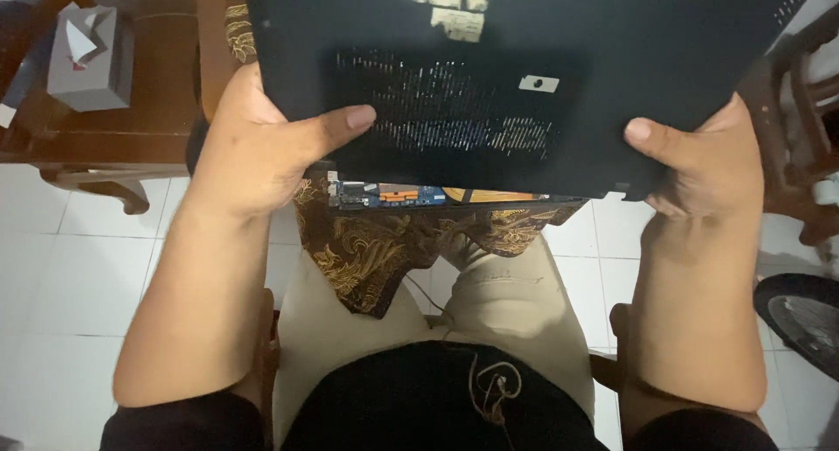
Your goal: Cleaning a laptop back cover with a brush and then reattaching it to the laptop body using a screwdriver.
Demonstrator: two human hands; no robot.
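Observation:
A black laptop bottom cover (559,31) with rows of vent slits and pale sticker remnants is lifted in front of me. My left hand (262,141) grips its near left corner, thumb lying on the vented area. My right hand (690,158) grips the near right corner, thumb on top. Under the cover's near edge a strip of the laptop's circuit board (389,194) shows, blue and orange, resting on a brown patterned cloth (376,241) that hangs over my knees.
A dark wooden table (166,84) stands at the left with a grey tissue box (87,58) on it. Dark wooden furniture (800,136) is at the right, and part of a black wheel (804,320) lower right. White floor tiles (79,276) lie below.

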